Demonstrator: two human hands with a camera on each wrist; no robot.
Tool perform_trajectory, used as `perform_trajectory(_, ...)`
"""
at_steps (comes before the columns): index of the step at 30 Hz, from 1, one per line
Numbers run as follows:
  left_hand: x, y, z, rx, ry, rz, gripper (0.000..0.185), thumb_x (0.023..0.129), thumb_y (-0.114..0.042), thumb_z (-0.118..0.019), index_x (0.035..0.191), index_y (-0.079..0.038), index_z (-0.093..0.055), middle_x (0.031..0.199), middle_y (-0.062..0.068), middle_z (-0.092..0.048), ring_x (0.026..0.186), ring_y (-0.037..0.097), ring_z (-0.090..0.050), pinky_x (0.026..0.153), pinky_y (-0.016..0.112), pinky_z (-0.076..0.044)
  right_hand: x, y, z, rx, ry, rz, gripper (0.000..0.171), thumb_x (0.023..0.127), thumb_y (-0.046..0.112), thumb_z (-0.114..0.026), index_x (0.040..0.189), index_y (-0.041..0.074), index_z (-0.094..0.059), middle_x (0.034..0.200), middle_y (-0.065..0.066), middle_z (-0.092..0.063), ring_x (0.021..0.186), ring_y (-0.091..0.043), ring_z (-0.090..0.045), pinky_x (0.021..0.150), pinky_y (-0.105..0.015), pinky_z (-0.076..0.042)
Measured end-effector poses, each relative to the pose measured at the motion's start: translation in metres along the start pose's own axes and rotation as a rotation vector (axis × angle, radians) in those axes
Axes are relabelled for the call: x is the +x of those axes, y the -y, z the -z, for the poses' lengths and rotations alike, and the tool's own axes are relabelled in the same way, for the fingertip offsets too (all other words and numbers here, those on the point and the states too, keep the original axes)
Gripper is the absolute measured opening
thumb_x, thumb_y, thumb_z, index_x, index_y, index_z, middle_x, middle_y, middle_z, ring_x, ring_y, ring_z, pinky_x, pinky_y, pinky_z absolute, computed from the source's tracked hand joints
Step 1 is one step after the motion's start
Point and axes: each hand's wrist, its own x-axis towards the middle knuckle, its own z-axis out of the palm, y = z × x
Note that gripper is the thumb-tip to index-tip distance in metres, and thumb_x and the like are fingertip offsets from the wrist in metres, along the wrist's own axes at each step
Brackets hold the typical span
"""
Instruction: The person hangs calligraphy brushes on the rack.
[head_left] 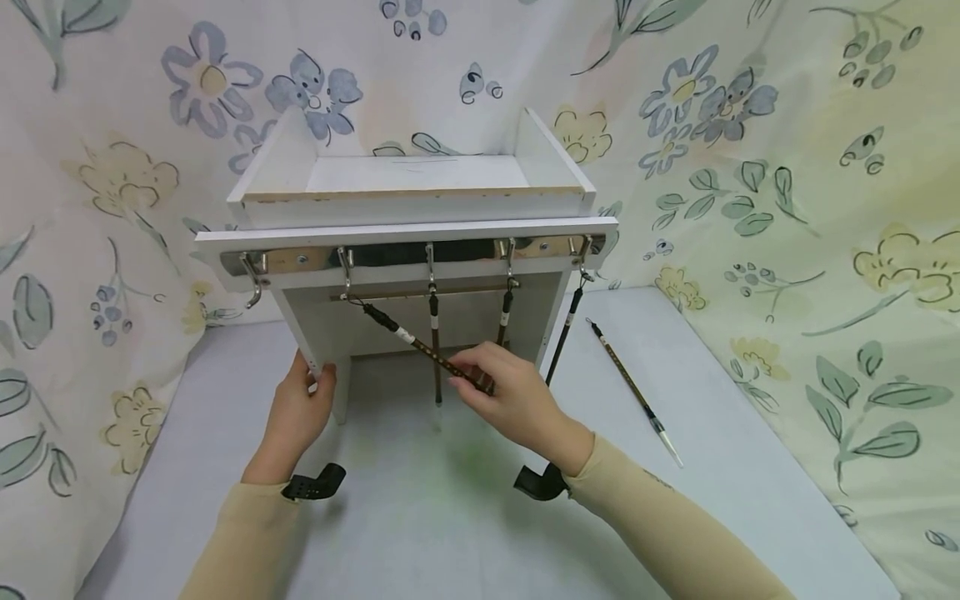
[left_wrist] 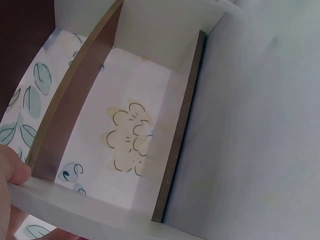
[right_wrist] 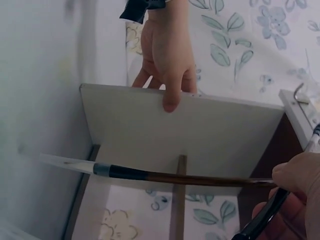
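Observation:
A white wooden rack (head_left: 408,233) with a row of metal hooks stands on the grey table. My left hand (head_left: 309,393) grips the lower edge of its left side panel (right_wrist: 150,125), thumb in front. My right hand (head_left: 471,379) pinches the handle of a dark calligraphy brush (head_left: 408,337). That brush hangs by its loop from the second hook (head_left: 346,275) and is pulled slanting to the right. Three more brushes hang from the hooks to the right, the middle one (head_left: 435,350) straight down. In the right wrist view that hanging brush (right_wrist: 150,176) crosses in front of the panel.
One brush (head_left: 634,393) lies loose on the grey table (head_left: 420,517) to the right of the rack. The leftmost hook (head_left: 253,279) is bare. Floral cloth (head_left: 825,208) hangs behind and at both sides. The rack's top forms a shallow tray (head_left: 416,175).

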Motion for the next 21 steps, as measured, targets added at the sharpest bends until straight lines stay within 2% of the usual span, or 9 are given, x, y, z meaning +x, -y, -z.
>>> perform_trajectory(5,0.001,-0.0003,0.0006,0.007,-0.007,-0.013,0.054,0.104,-0.029,-0.04,0.151,-0.008,-0.024,0.147,0.027,-0.036,0.122,0.053,-0.045,0.088,0.061,-0.046,-0.0016,-0.0006,0.0012,0.006,-0.001,-0.01,0.017,0.092,0.014,-0.067,0.108,0.012,-0.066,0.097,0.008,-0.061,0.082,-0.004,-0.055,0.067,-0.015,-0.049)
perform_trajectory(13,0.0012,0.0012,-0.0013,0.02,-0.014,-0.008,0.054,0.104,-0.029,-0.04,0.151,-0.009,-0.024,0.146,0.027,-0.037,0.122,0.053,-0.045,0.086,0.062,-0.047,0.0045,0.004,-0.0015,0.016,-0.026,0.045,0.018,0.091,0.012,-0.068,0.109,0.012,-0.066,0.098,0.006,-0.062,0.084,-0.005,-0.055,0.069,-0.016,-0.05)
perform_trajectory(21,0.0008,0.0007,-0.0014,0.011,-0.006,-0.001,0.055,0.104,-0.03,-0.04,0.152,-0.01,-0.022,0.148,0.026,-0.035,0.123,0.053,-0.043,0.087,0.062,-0.046,0.0063,0.0043,-0.0028,0.002,-0.029,0.036,0.018,0.091,0.013,-0.068,0.108,0.012,-0.066,0.097,0.006,-0.062,0.083,-0.005,-0.055,0.068,-0.018,-0.05)
